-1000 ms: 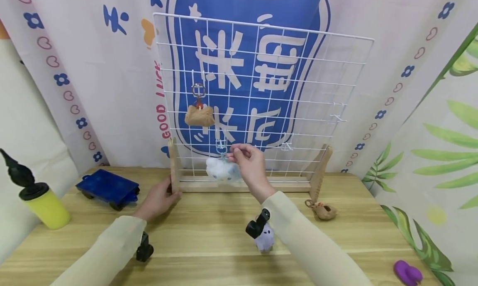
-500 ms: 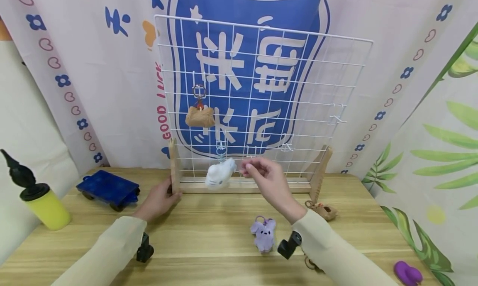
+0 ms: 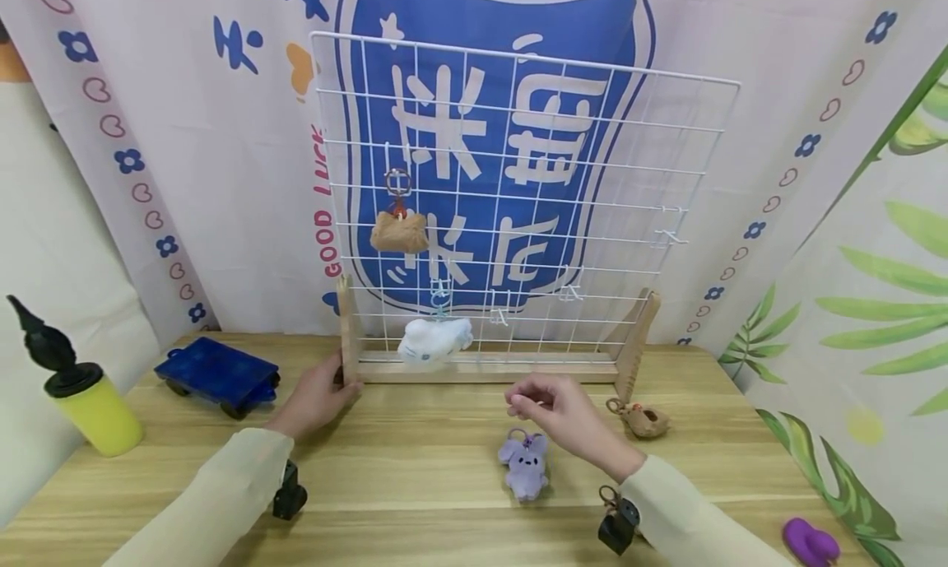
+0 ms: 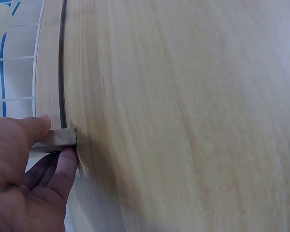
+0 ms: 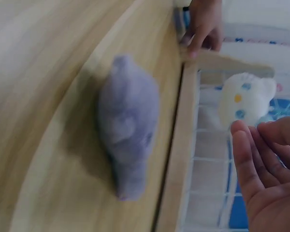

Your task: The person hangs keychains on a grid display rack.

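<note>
My left hand (image 3: 314,394) grips the left wooden foot (image 4: 58,138) of the grid rack, thumb on one side and fingers on the other. My right hand (image 3: 566,419) hovers above the table with loosely bent fingers and holds nothing. Just below it lies a purple plush keychain (image 3: 526,467), blurred in the right wrist view. A white plush cat keychain (image 3: 435,341) hangs by its ring from a low hook on the white wire grid (image 3: 541,195). Higher up at the left hangs a brown plush keychain (image 3: 400,232).
Bare hooks (image 3: 499,314) sit on the grid's lower middle and right. A brown plush keychain (image 3: 644,420) lies by the right foot. At left stand a blue toy cart (image 3: 217,374) and a yellow pump (image 3: 99,415). A purple object (image 3: 810,542) lies front right.
My right hand has let go of the white plush cat keychain and moved down and right, over the purple plush. The white keychain has swung and turned. The left hand stays on the foot.
</note>
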`<control>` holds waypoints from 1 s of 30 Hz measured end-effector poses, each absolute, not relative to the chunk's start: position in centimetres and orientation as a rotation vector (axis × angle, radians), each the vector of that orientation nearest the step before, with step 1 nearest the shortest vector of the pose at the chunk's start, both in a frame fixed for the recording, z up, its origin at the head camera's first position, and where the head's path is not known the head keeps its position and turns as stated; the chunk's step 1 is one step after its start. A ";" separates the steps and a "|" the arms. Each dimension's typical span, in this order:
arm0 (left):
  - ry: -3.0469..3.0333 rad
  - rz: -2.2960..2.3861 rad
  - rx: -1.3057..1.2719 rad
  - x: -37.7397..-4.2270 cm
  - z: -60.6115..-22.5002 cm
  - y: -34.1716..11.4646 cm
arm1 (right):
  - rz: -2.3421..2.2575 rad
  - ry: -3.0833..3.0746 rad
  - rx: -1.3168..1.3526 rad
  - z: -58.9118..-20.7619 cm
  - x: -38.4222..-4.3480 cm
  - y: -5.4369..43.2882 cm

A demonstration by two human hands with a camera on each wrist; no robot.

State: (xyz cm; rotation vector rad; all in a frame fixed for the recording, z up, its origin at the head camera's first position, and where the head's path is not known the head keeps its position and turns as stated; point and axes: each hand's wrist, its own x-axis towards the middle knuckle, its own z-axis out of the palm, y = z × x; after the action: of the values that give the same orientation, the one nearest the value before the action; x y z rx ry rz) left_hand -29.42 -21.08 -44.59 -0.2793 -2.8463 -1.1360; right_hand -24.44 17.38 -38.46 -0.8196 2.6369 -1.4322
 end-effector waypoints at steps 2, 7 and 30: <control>-2.845 -1.128 -0.285 -29.5 -44.7 -21.1 | -1.408 2.660 -0.795 -39.5 -25.0 18.0; -2.827 -1.132 -0.307 -29.5 -44.7 -21.2 | -1.356 2.703 -0.727 -41.4 -26.1 19.3; -2.845 -1.132 -0.281 -29.5 -44.7 -21.1 | -1.212 2.593 -0.698 -44.2 -26.9 19.8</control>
State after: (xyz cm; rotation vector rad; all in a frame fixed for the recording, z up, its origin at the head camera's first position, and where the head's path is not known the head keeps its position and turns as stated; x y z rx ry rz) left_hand -29.47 -21.08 -44.66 -0.2807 -2.8452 -1.1321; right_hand -26.89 19.75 -44.16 -0.6976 2.5934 -1.2120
